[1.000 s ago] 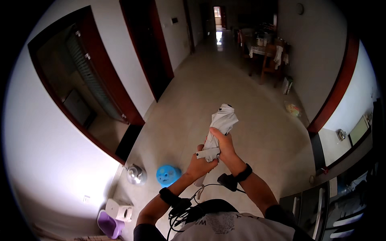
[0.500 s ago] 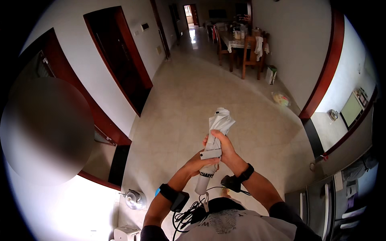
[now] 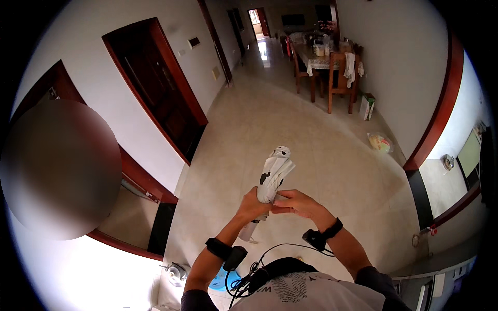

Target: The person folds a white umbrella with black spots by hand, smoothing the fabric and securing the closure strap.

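A rolled white cloth with dark markings (image 3: 273, 173) stands upright in front of my chest, its lower end hanging below my fists. My left hand (image 3: 252, 206) is wrapped around its lower part. My right hand (image 3: 296, 202) pinches the roll from the right at about the same height, fingers touching the left hand. Both wrists carry black bands with small devices and a cable between them.
A tiled hallway floor (image 3: 290, 129) stretches ahead. Dark wooden doors (image 3: 155, 83) line the left wall. A dining table with chairs (image 3: 327, 62) stands far ahead, a box (image 3: 367, 106) and a bag (image 3: 380, 141) lie by the right wall. A blue object (image 3: 220, 280) sits near my feet.
The view has swung upward and along the hallway, showing more of the doors and the dining table. The cloth is now rolled tighter and narrower, and both hands stay clamped around it.
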{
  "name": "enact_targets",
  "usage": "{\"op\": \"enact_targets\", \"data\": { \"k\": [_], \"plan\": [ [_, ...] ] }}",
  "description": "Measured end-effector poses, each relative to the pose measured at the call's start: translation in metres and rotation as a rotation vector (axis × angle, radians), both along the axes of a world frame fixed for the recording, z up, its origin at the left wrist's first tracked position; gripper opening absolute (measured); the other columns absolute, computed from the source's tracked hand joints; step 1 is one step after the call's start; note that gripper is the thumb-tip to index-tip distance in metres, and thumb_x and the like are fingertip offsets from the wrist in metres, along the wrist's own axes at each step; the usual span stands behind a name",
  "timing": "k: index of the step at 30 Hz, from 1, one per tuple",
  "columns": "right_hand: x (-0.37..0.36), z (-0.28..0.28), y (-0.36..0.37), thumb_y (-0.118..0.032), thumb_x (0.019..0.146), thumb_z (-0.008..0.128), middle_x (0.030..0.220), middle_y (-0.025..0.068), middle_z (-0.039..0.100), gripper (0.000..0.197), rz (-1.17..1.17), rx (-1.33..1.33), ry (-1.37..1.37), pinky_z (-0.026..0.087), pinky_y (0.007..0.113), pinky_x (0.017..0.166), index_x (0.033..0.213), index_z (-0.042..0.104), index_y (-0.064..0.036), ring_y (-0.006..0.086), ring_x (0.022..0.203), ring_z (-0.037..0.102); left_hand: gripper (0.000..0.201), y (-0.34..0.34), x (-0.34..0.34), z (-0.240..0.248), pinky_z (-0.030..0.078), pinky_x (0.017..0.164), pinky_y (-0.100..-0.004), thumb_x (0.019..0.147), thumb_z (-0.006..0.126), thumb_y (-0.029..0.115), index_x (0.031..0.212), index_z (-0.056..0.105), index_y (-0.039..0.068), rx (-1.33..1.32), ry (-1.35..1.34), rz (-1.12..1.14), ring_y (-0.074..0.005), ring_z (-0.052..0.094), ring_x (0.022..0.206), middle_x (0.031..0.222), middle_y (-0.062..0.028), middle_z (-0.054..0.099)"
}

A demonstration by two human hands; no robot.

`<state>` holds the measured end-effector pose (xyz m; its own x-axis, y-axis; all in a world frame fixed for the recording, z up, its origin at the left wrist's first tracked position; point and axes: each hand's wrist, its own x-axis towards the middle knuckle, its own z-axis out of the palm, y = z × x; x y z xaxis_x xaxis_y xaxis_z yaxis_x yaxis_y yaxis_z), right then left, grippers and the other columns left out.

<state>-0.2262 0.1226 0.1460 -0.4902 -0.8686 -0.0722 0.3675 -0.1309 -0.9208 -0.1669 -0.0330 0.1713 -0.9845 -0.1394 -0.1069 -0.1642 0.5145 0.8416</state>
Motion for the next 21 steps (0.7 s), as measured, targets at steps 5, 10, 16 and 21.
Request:
{"op": "enact_targets", "data": {
  "k": [5,10,16,21],
  "plan": [
    [-0.041,-0.012,0.012,-0.015,0.079,0.045,0.067,0.0114,0.054,0.027,-0.155,0.213,0.025,0.046,0.024,0.051,0.102,0.044,-0.0004,0.0146,0.054,0.054,0.048,-0.009,-0.039,-0.008,0.043,0.065,-0.0296,0.053,0.063,0.020,0.091,0.044,-0.004,-0.033,-0.028,-0.010,-0.0198,0.054,0.073,0.081,-0.0147,0.054],
    [-0.046,0.013,0.000,-0.011,0.078,0.043,0.052,0.0076,0.050,0.014,-0.480,0.256,0.246,0.037,0.023,0.035,0.088,0.041,-0.0012,0.0117,0.040,0.048,0.055,-0.017,-0.082,-0.015,0.044,0.063,-0.0307,0.052,0.064,0.019,0.096,0.039,-0.003,0.176,-0.110,-0.021,-0.0246,0.055,0.071,0.082,-0.0182,0.054],
    [-0.094,0.004,-0.026,-0.011,0.078,0.042,0.049,0.0070,0.049,0.010,-0.517,0.251,0.577,0.034,0.023,0.031,0.079,0.037,-0.0017,0.0111,0.038,0.047,0.053,-0.011,-0.139,-0.012,0.045,0.061,-0.0333,0.055,0.063,0.026,0.093,0.038,-0.001,-0.324,-0.125,-0.174,-0.0283,0.056,0.071,0.079,-0.0190,0.055],
    [-0.144,0.018,-0.054,-0.010,0.077,0.046,0.048,0.0073,0.049,0.013,-0.490,0.305,0.518,0.036,0.023,0.031,0.076,0.037,-0.0011,0.0124,0.037,0.047,0.056,-0.036,-0.191,-0.003,0.044,0.059,-0.0365,0.053,0.067,0.029,0.090,0.037,0.000,-0.372,-0.089,-0.242,-0.0324,0.055,0.070,0.075,-0.0220,0.054]
  ]
}}
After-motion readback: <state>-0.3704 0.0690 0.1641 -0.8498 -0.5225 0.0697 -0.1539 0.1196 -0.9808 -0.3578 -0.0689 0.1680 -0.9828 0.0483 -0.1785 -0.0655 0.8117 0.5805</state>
